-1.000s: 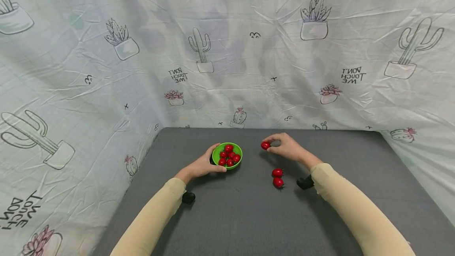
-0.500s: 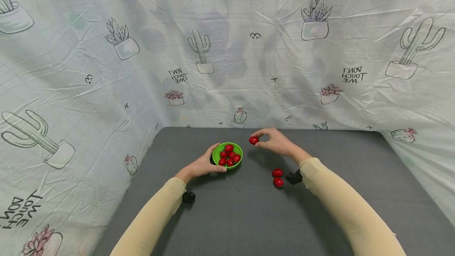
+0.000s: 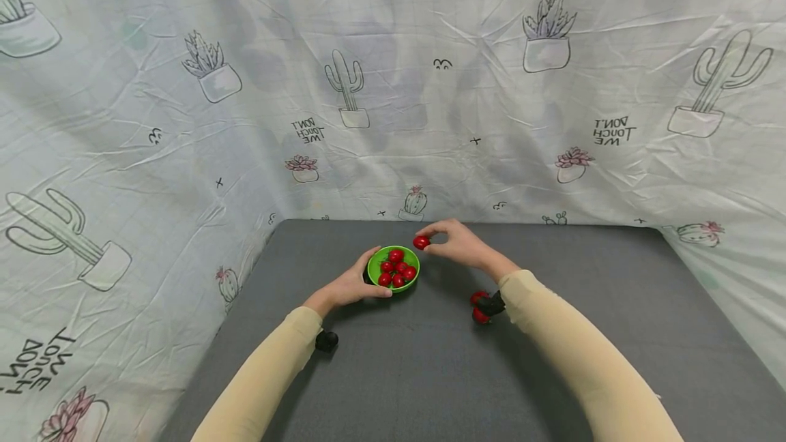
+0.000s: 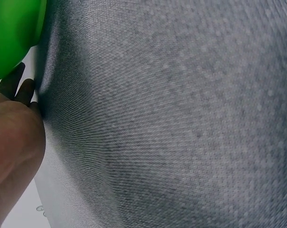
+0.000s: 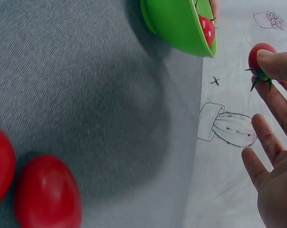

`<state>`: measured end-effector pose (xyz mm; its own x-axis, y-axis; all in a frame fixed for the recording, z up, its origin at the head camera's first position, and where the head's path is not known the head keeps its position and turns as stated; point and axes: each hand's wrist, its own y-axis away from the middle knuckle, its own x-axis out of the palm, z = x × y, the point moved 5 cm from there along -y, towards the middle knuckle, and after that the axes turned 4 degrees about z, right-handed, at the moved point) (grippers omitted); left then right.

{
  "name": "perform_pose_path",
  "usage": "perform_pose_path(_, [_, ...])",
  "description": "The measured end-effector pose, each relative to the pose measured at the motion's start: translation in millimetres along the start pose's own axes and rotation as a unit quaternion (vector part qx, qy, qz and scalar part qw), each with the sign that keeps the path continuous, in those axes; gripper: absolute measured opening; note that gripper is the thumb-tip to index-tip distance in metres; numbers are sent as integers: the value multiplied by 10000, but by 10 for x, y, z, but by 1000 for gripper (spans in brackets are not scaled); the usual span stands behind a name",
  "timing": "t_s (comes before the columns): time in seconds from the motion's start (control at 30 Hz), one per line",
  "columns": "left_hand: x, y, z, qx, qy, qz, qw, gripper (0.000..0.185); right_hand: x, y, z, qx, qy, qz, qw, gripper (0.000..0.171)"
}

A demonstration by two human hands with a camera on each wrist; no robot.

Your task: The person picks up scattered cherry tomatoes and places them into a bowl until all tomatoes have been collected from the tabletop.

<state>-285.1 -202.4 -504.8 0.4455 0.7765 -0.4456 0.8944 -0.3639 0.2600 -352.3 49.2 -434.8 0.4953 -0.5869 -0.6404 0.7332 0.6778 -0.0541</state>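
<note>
My left hand [image 3: 351, 285] grips a small green bowl [image 3: 376, 267] from its left side, the thumb lying along the near rim. Several cherry tomatoes [image 3: 396, 256] lie inside the bowl. In the left wrist view, fingers [image 4: 25, 90] reach around the bowl's underside [image 4: 13, 33]. Just past the bowl's far right rim, my right hand [image 3: 459, 245] pinches one cherry tomato [image 3: 421, 243] between thumb and index finger. The right wrist view shows this tomato's green leafy top [image 5: 260, 78], with the other fingers spread away from it.
Two more cherry tomatoes [image 3: 481, 317] lie on the grey table [image 3: 393, 374], partly hidden by the black wrist camera [image 3: 491, 303] under my right arm. Behind the table hangs a white curtain [image 3: 393, 114] printed with cacti.
My right hand has carried the pinched tomato leftward, up to the bowl's far right side. The right wrist camera now overlaps the two loose tomatoes. My left hand and the bowl stay put.
</note>
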Motion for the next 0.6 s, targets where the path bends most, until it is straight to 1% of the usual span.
perform_pose_path(0.17, [0,-12,-1,-57,11,-14,10000,110,49,-59,25,52,9,56,10000,34])
perform_pose_path(0.33, [2,-23,-4,-90,91,20,9999,106,120,-128,65,-125,-174,239,9995,33])
perform_pose_path(0.6, [-7,-13,-45,-125,218,65,9997,106,232,-235,112,-341,-284,433,9981,35])
